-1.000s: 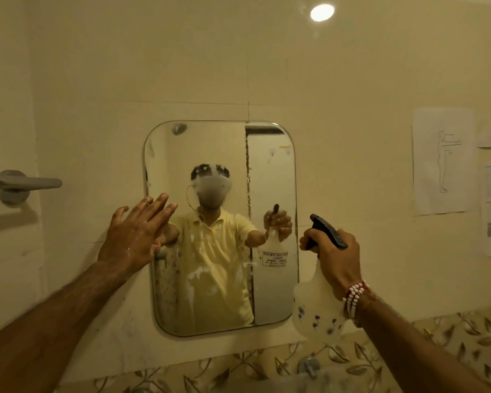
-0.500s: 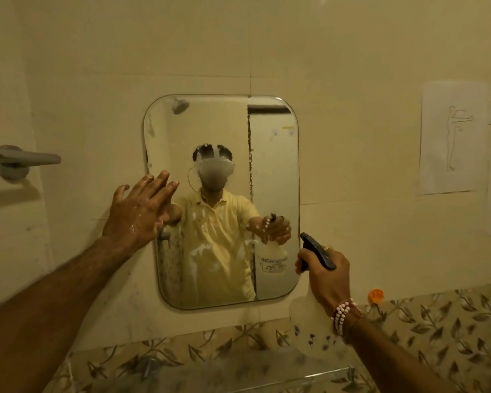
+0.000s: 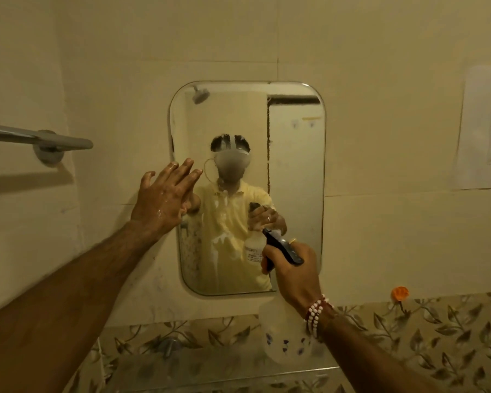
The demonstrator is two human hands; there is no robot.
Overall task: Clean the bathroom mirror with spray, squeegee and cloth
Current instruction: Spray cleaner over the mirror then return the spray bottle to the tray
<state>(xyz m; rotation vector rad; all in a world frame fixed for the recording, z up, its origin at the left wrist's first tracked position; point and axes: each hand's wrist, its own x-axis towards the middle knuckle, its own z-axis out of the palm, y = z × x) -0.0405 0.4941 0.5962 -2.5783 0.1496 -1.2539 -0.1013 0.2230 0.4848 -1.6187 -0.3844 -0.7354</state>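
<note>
A rounded rectangular mirror (image 3: 292,154) hangs on the cream tiled wall, with white foam streaks running down its lower middle. My left hand (image 3: 162,198) is wet, fingers spread, flat against the mirror's left edge. My right hand (image 3: 291,269) grips a translucent spray bottle (image 3: 284,338) by its black trigger head (image 3: 282,246), the nozzle aimed at the mirror's lower right. No squeegee or cloth is in view.
A grey towel bar (image 3: 40,139) juts from the wall at left. Paper sheets (image 3: 485,129) are stuck on the wall at right. A glass shelf (image 3: 210,370) sits below the mirror against leaf-patterned tiles, with a tap (image 3: 169,346) behind it. A small orange object (image 3: 399,293) is fixed to the wall.
The view has tilted down and shifted right, so the mirror sits more central. My right hand with the bottle has lowered and moved left toward the mirror's lower right. My left hand stays on the mirror's edge.
</note>
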